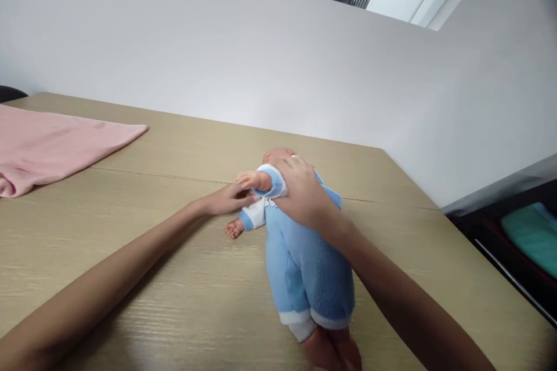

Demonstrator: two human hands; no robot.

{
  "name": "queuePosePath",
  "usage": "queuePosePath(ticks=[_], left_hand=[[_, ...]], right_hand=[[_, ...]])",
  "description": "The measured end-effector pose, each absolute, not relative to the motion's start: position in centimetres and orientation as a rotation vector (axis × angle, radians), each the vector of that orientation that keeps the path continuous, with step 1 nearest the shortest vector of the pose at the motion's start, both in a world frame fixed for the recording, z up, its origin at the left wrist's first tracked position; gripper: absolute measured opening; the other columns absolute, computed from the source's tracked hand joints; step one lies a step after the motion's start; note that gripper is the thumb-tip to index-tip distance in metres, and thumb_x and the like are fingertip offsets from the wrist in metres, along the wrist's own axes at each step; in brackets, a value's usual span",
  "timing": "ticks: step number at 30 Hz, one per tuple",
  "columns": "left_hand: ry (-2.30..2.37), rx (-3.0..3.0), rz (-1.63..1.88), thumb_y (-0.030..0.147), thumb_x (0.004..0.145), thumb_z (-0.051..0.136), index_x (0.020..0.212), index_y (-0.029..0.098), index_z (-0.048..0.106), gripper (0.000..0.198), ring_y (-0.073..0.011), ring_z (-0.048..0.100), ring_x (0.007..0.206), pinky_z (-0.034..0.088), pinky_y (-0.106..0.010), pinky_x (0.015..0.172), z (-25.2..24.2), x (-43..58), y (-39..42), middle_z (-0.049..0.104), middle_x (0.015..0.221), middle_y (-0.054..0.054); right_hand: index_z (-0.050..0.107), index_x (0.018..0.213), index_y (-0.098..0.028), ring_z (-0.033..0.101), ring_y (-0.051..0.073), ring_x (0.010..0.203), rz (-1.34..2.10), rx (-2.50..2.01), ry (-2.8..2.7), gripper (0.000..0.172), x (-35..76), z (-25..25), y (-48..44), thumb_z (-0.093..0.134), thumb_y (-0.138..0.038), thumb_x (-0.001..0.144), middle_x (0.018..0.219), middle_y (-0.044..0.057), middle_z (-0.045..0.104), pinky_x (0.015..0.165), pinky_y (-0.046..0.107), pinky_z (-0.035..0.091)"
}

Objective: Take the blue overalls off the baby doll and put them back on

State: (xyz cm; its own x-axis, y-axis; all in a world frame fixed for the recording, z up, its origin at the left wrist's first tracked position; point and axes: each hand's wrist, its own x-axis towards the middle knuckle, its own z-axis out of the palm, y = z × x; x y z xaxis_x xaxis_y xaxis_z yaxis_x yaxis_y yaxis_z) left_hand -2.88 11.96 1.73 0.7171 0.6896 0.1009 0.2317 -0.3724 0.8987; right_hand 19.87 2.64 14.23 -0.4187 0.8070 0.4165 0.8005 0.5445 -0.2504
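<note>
A baby doll (300, 261) in a light blue fleece suit with white cuffs lies on the wooden table (174, 278), head away from me and bare feet toward me. My right hand (302, 194) rests over the doll's chest and shoulder, gripping the suit near the raised arm. My left hand (228, 200) reaches in from the left and pinches the doll's small raised hand at the blue cuff. The doll's other arm lies out to the left on the table. Most of the head is hidden behind my right hand.
A pink cloth (47, 148) lies spread at the far left of the table. A white partition wall (261, 64) stands right behind the table. To the right, past the table edge, is a dark shelf with a teal folded item (531, 237).
</note>
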Motion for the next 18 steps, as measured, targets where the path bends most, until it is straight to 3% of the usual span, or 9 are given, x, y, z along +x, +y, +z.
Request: queuePosePath(ticks=[2,6,8,11,15,18], left_hand=[[0.753,1.892,0.538,0.071,0.095,0.065,0.117,0.025,0.078,0.053,-0.0372,0.069,0.12,0.057,-0.044,0.101,3.2,-3.8,12.4,0.08,0.12,-0.008],[0.644,1.652,0.467,0.085,0.102,0.03,0.128,0.028,0.077,0.078,-0.0375,0.072,0.123,0.06,-0.047,0.102,6.2,-5.1,12.7,0.081,0.127,-0.009],[0.618,1.61,0.471,0.085,0.099,0.042,0.134,0.029,0.073,0.073,-0.0371,0.072,0.123,0.061,-0.047,0.099,7.3,-5.1,12.1,0.08,0.13,-0.01],[0.709,1.712,0.532,0.071,0.095,0.068,0.134,0.029,0.07,0.058,-0.0346,0.07,0.126,0.061,-0.044,0.1,8.2,-4.4,11.1,0.078,0.129,-0.009],[0.629,1.712,0.509,0.058,0.096,0.073,0.138,0.029,0.068,0.052,-0.0337,0.07,0.121,0.059,-0.047,0.103,8.2,-3.9,10.7,0.077,0.12,-0.009],[0.53,1.709,0.482,0.054,0.093,0.077,0.138,0.029,0.069,0.052,-0.0368,0.066,0.13,0.056,-0.049,0.11,7.9,-4.6,11.4,0.074,0.131,-0.01]], right_hand=[[0.069,0.123,-0.019,0.061,0.037,0.122,-0.167,-1.388,-2.457,0.031,19.0,13.9,2.8,0.064,-0.016,0.092,0.127,0.015,0.072,0.116,0.056,0.045],[0.07,0.122,-0.015,0.06,0.039,0.123,-0.435,-1.553,-2.533,0.035,17.1,13.1,2.9,0.053,-0.004,0.093,0.125,0.019,0.072,0.117,0.059,0.043],[0.071,0.122,-0.015,0.062,0.039,0.124,-0.46,-1.581,-2.552,0.038,16.3,12.9,3.1,0.051,-0.001,0.093,0.125,0.02,0.073,0.118,0.061,0.044],[0.07,0.128,-0.013,0.062,0.041,0.128,-0.369,-1.618,-2.572,0.042,15.5,13.0,3.1,0.061,0.0,0.089,0.125,0.02,0.074,0.125,0.065,0.037],[0.065,0.136,-0.012,0.06,0.039,0.135,-0.093,-1.408,-2.517,0.046,16.0,14.7,1.3,0.071,-0.009,0.09,0.138,0.02,0.069,0.126,0.061,0.041],[0.061,0.142,-0.021,0.057,0.034,0.143,0.031,-1.177,-2.302,0.043,17.5,16.6,-0.9,0.07,-0.025,0.1,0.148,0.014,0.065,0.124,0.055,0.045]])
